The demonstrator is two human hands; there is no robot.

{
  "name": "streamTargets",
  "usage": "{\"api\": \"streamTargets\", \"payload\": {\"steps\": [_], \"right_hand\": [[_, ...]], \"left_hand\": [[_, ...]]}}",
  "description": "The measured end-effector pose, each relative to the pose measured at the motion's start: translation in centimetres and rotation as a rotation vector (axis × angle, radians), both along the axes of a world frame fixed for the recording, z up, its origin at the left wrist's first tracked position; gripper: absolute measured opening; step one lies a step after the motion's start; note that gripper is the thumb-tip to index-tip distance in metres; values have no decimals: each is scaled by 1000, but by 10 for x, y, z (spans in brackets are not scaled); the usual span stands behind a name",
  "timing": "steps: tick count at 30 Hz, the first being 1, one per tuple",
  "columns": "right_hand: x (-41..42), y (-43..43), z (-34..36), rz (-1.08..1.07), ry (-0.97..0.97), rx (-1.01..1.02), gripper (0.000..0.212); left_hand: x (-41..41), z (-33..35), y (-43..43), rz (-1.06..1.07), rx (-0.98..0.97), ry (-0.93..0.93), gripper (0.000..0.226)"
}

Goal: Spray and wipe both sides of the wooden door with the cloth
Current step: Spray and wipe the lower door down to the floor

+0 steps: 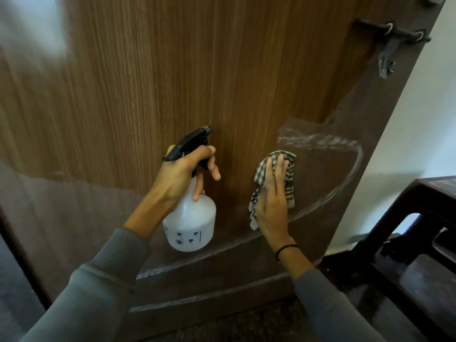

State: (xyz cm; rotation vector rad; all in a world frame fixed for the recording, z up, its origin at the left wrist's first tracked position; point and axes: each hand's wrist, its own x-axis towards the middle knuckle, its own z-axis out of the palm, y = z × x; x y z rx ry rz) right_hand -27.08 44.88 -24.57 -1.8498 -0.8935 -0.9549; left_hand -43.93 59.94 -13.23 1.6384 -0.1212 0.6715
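The wooden door (pixel 172 70) fills most of the view, brown with vertical grain and a darker lower panel. My left hand (pixel 182 174) grips the neck of a white spray bottle (pixel 190 223) with a black trigger head, nozzle close to the door. My right hand (pixel 272 193) lies flat with straight fingers, pressing a green-and-white checked cloth (pixel 288 178) against the door to the right of the bottle. Whitish wet streaks (pixel 320 140) arc across the dark panel around the cloth.
A dark metal latch (pixel 392 43) is fixed near the door's upper right edge. A white wall (pixel 407 144) lies beyond that edge. Dark wooden furniture (pixel 419 230) stands at the lower right, close to my right arm. A dark mat (pixel 246 322) lies at the door's foot.
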Motion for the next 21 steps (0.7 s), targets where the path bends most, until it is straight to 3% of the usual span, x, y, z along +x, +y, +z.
{"api": "streamTargets", "payload": {"steps": [3, 6, 9, 14, 21], "right_hand": [[-22, 26, 0, 40, 25, 33, 62], [-30, 38, -5, 255, -244, -268, 74], [-15, 28, -1, 273, -386, -429, 75], [13, -17, -4, 83, -107, -216, 72], [17, -53, 9, 173, 86, -43, 76]], "left_hand": [[2, 0, -4, -5, -9, 3, 35], [6, 0, -9, -17, -11, -1, 36], [8, -5, -13, -40, 18, 1, 37], [11, -20, -15, -82, 80, 90, 35], [25, -13, -36, -106, 93, 140, 35]]}}
